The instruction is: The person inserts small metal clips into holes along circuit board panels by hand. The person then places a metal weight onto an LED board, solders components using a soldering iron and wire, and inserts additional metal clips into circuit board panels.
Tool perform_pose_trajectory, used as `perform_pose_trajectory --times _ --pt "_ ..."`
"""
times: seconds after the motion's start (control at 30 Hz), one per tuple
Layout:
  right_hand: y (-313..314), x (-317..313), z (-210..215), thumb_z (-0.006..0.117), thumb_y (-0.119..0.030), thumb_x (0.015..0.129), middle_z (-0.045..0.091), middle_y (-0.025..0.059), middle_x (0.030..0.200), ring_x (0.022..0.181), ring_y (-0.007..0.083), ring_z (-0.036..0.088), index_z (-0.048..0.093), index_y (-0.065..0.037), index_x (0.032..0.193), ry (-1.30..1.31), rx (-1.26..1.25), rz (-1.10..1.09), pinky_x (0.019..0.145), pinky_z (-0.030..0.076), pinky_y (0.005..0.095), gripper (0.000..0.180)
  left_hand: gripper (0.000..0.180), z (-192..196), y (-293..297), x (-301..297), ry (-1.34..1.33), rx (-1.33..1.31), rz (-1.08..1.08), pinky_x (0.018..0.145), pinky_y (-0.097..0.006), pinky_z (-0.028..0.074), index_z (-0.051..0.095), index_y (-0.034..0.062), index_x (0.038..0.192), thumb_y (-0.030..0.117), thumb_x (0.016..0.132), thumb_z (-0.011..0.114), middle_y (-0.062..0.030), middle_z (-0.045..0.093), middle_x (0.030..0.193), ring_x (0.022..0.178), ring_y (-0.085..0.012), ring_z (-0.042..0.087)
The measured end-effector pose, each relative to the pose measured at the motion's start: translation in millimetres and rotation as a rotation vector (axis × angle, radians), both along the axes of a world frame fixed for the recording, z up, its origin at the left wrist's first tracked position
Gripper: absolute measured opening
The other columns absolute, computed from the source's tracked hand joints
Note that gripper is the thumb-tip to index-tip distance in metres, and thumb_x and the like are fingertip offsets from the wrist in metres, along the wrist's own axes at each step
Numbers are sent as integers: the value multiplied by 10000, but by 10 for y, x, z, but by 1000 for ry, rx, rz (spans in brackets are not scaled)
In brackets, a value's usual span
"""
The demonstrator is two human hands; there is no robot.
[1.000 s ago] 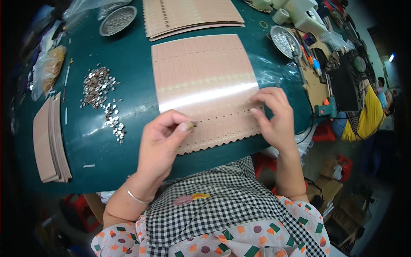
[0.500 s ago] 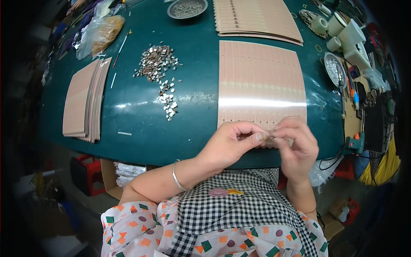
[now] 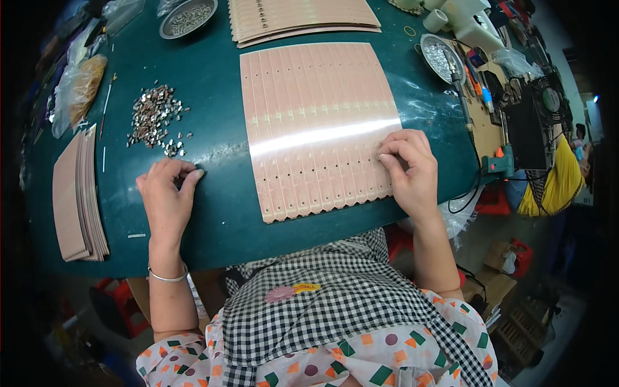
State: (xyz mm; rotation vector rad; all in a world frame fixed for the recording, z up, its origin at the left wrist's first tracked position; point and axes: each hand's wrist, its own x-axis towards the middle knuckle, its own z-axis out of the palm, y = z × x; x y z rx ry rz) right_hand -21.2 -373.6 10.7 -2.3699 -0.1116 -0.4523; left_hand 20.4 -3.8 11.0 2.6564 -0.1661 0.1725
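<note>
The pink scored panel (image 3: 319, 129), a thin glossy sheet divided into narrow vertical strips with rows of small punched holes and a scalloped near edge, is shown lying flat on the dark green table (image 3: 219, 213), directly before the person; the right hand (image 3: 409, 169) is pressed on the panel's near right corner, thumb and forefinger pinched at one hole, though whether a small part is gripped there cannot be told; half a second ago both hands were joined at the panel's near edge, whereas the left hand (image 3: 166, 197) has now been drawn away to the bare table, its fingers curled with the tips on the surface, just below the heap of small metal pieces (image 3: 153, 118); a fresh piece is judged to be sought for the next hole, the holes further left not yet reached; a stack of like panels (image 3: 303, 16) lies beyond; a stack of pink strips (image 3: 78, 190) lies at the left edge; shallow round metal dishes (image 3: 188, 16) (image 3: 440, 57) hold further small parts.
</note>
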Motion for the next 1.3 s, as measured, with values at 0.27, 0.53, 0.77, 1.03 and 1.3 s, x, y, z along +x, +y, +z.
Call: perform_pose_trajectory --times 0.27,0.53,0.77,1.03,1.3 --pt "18 12 -8 707 48 709 636 89 874 911 286 591 644 -5 794 -8 -64 26 810 483 374 118 131 -16 -46 -51 34 -38 -2 805 -340 387 719 49 866 50 746 771 -60 665 811 709 -213 599" --pt "21 50 39 717 45 700 632 90 862 892 291 593 644 -8 785 -43 -122 62 799 488 383 123 177 19 -83 -26 3 -14 -10 748 -319 438 702 29 947 -29 780 712 -61 660 820 687 -203 593" --pt "4 47 37 713 51 700 626 92 845 859 285 602 656 -9 794 -19 -126 82 759 494 377 125 147 100 -146 4 -60 -229 -39 689 -291 471 687 -12 951 -78 823 658 -97 649 850 746 -187 611" --pt "-25 85 40 700 58 697 637 93 858 852 288 607 657 -3 804 9 -115 114 753 498 368 131 109 177 -321 -48 -18 -480 -94 715 -262 482 694 -31 937 -68 844 649 -91 676 881 789 -163 616" --pt "-8 119 91 711 36 691 632 84 842 827 284 613 659 -20 791 -3 -243 173 723 507 379 125 106 122 -413 -110 120 -664 -156 732 -248 479 708 -25 951 -34 854 666 -73 678 885 794 -141 611"
